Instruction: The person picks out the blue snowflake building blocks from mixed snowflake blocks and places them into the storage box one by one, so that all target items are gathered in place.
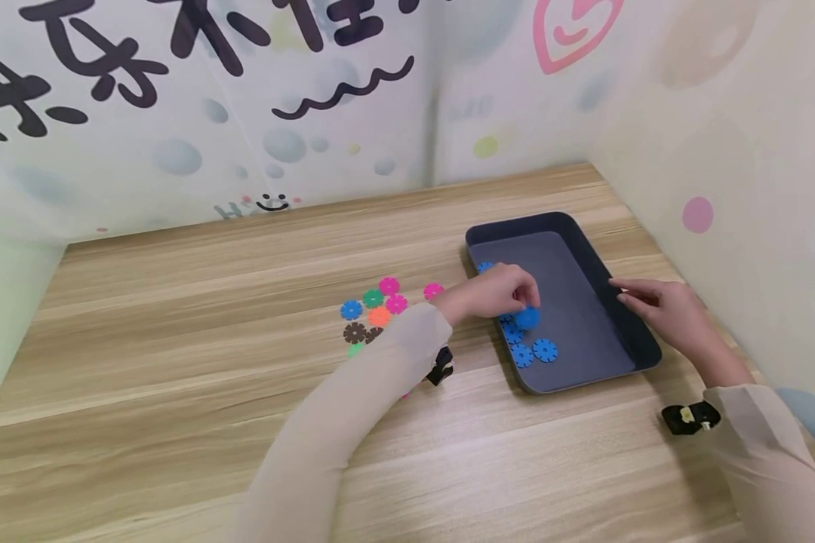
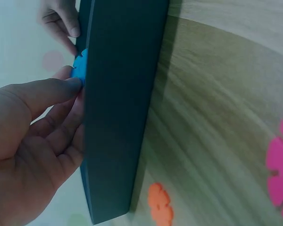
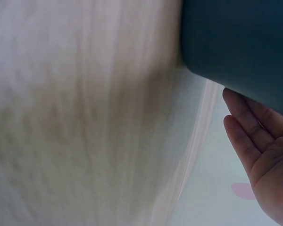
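Over the left side of a dark grey tray [image 1: 584,317], my left hand [image 1: 499,290] pinches a blue snowflake disc [image 1: 527,317] between thumb and fingers. The left wrist view shows this disc [image 2: 79,67] partly hidden by the tray wall. Below and beside it in the tray lie several more blue discs [image 1: 545,350], along the left wall. At the right rim, my right hand [image 1: 665,313] touches the tray with fairly straight fingers. In the right wrist view, those fingers [image 3: 247,127] lie against the tray's outer wall [image 3: 236,52]; the thumb is out of sight.
Left of the tray, loose snowflake discs in pink, green, orange [image 1: 379,317], brown [image 1: 355,332] and blue [image 1: 351,310] lie on the wooden table [image 1: 176,362]. My left sleeve [image 1: 373,392] covers part of this group. Walls close in behind and on the right [image 1: 740,196].
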A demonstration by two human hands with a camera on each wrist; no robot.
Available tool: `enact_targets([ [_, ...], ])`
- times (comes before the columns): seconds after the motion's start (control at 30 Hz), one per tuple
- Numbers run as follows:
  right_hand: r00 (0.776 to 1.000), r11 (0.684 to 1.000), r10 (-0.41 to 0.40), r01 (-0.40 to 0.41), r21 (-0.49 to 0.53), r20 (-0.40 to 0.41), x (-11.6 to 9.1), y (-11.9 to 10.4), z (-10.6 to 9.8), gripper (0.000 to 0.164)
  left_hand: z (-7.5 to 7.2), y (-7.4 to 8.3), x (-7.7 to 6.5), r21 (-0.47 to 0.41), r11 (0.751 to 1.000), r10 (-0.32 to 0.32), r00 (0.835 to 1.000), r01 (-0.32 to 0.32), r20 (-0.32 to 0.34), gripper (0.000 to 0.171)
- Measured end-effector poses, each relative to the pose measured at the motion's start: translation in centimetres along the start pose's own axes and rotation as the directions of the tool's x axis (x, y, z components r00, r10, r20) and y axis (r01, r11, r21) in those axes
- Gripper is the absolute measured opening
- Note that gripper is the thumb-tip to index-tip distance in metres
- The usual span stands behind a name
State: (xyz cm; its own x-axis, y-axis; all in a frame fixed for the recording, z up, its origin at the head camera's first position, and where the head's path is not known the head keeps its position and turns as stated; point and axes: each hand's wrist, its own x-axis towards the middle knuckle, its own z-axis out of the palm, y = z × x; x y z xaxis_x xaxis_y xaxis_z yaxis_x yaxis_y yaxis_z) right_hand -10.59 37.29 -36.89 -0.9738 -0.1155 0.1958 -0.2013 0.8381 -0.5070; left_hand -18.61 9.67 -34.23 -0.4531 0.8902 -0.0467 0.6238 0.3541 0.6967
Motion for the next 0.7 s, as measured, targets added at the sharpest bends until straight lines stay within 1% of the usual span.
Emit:
enact_targets([
  [0.33,1.000,1.000,0.000,0.000,-0.001,0.005,0.1,0.2,0.1,0.027,0.9,-0.5,1.8,0.043,0.998,-0.056,0.998,0.056,0.016,0.016],
  [0.5,1.000,1.000,-0.002,0.002,-0.007,0.010,0.0,0.1,0.0,0.026,1.4,-0.8,2.4,0.052,0.996,-0.074,0.997,0.072,0.031,0.017],
  [0.7,1.000,1.000,0.001,-0.001,0.001,0.017,0.1,0.1,-0.1,0.026,1.8,-0.9,2.8,0.060,0.994,-0.093,0.995,0.091,0.026,0.019],
])
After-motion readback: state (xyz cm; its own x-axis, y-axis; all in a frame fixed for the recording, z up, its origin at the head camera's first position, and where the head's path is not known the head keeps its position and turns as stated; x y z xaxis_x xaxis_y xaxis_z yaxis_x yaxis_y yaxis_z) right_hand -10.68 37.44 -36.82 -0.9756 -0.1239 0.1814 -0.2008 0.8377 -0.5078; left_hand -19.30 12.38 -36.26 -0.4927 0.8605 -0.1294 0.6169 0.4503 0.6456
